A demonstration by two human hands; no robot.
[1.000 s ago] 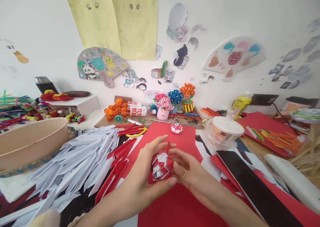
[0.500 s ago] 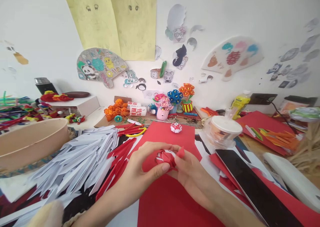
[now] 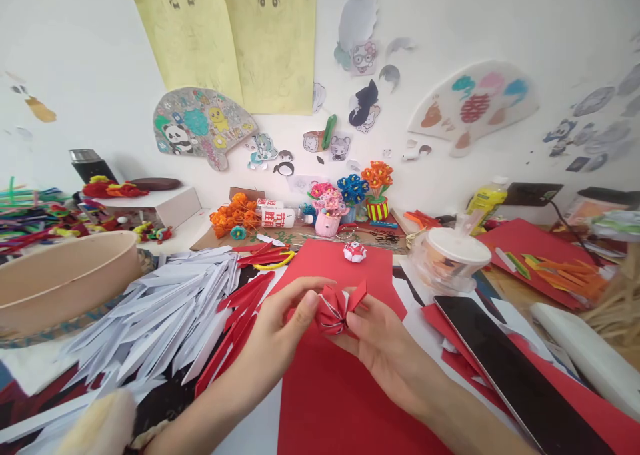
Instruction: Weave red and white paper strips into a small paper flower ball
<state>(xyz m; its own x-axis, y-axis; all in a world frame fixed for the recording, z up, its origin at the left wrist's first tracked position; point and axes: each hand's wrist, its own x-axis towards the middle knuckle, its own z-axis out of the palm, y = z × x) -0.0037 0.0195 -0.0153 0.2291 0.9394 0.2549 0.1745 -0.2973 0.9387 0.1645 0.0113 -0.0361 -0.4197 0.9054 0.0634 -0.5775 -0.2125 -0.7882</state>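
Between my two hands is a round folded-paper ball (image 3: 332, 313), red with thin white edges, held above a red paper sheet (image 3: 320, 388). My left hand (image 3: 290, 311) is closed on its left side, thumb on top. On the other side my right hand (image 3: 375, 328) grips it, and a red paper strip (image 3: 358, 295) sticks up by the right fingertips. A smaller red-and-white folded-paper ball (image 3: 355, 251) lies farther back on the sheet. The fingers under the held ball are partly hidden.
Left of the sheet lie heaps of white folded strips (image 3: 165, 315) and red folded strips (image 3: 245, 308). A round tan basket (image 3: 70, 278) stands far left. To the right are a black phone (image 3: 505, 361) and a lidded cup (image 3: 453, 251). Pipe-cleaner flowers (image 3: 327, 201) stand at the back.
The ball has turned in my hands and now shows its red folded side. My left thumb has lifted from its lower front to its upper left. The view has shifted slightly.
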